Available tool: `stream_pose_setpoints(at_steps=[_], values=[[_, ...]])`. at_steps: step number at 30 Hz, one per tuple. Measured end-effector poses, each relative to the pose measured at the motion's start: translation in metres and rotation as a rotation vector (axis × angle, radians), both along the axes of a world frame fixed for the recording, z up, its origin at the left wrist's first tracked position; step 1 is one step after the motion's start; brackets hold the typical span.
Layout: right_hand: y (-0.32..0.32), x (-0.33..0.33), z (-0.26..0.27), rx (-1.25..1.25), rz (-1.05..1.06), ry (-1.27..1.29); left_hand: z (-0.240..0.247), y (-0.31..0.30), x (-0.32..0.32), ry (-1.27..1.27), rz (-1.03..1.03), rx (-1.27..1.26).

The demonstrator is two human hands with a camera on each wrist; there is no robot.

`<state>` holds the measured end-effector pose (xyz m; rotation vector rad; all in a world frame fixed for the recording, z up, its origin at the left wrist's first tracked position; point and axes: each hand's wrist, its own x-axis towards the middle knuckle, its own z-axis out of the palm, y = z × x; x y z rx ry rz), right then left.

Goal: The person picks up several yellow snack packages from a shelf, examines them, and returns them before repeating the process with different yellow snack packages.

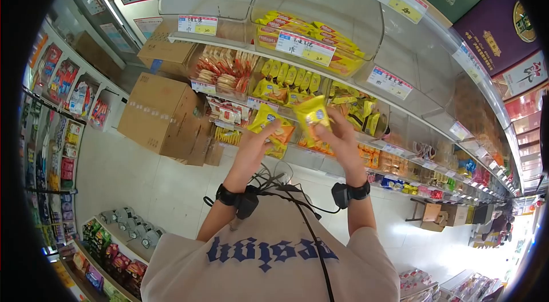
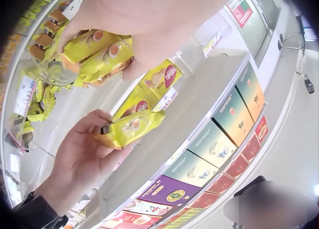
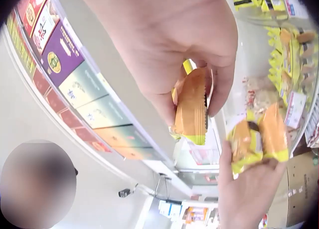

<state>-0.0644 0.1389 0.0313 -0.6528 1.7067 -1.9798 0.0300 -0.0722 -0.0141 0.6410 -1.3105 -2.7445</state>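
Observation:
My left hand point(image 1: 247, 153) holds two yellow-and-orange snack packets point(image 2: 107, 57), side by side with fingers curled round them in the left wrist view. My right hand point(image 1: 344, 145) pinches a single yellow packet point(image 1: 310, 114) between thumb and fingers; its orange side point(image 3: 192, 107) faces the right wrist camera. The two hands are apart, at about the same height, in front of the shelf bins. Behind them lie rows of similar yellow packets point(image 1: 294, 78) in a clear bin.
Long yellow packs point(image 1: 326, 36) fill part of the upper bin. Red-and-white wrapped snacks point(image 1: 226, 68) sit left of the yellow ones. Cardboard boxes point(image 1: 151, 113) stand on the floor at the left. Cables point(image 1: 274, 179) hang in front of the shirt.

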Motion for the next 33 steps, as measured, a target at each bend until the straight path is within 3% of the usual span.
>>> stream_pose_setpoints(at_steps=[4, 5, 11, 17, 22, 25, 26, 31, 33], values=[[-0.034, 0.018, 0.003, 0.029, 0.015, 0.085, -0.031, 0.0, 0.004, 0.103, 0.006, 0.108], [-0.043, 0.02, -0.004, -0.054, -0.053, 0.169, -0.033, 0.0, 0.006, 0.102, -0.011, 0.089], [-0.047, 0.011, -0.024, 0.092, -0.115, 0.228, -0.025, -0.006, 0.008, 0.082, -0.005, 0.053], [-0.06, 0.019, -0.019, -0.034, -0.061, 0.043, -0.022, -0.004, 0.005, 0.06, 0.027, -0.016], [-0.065, 0.022, -0.021, 0.043, -0.092, 0.083, -0.021, 0.003, 0.006, 0.037, 0.105, -0.052], [-0.069, 0.022, -0.028, 0.018, -0.149, 0.094, -0.011, 0.001, 0.006, 0.145, 0.088, 0.099], [-0.069, 0.023, -0.03, 0.002, -0.178, 0.098, -0.015, 0.001, 0.005, 0.158, 0.078, 0.017], [-0.071, 0.028, -0.023, 0.083, -0.215, 0.452, -0.017, 0.007, 0.006, 0.084, 0.137, -0.293], [-0.072, 0.031, -0.014, 0.163, -0.221, 0.544, -0.007, 0.011, 0.004, 0.076, 0.183, -0.248]])
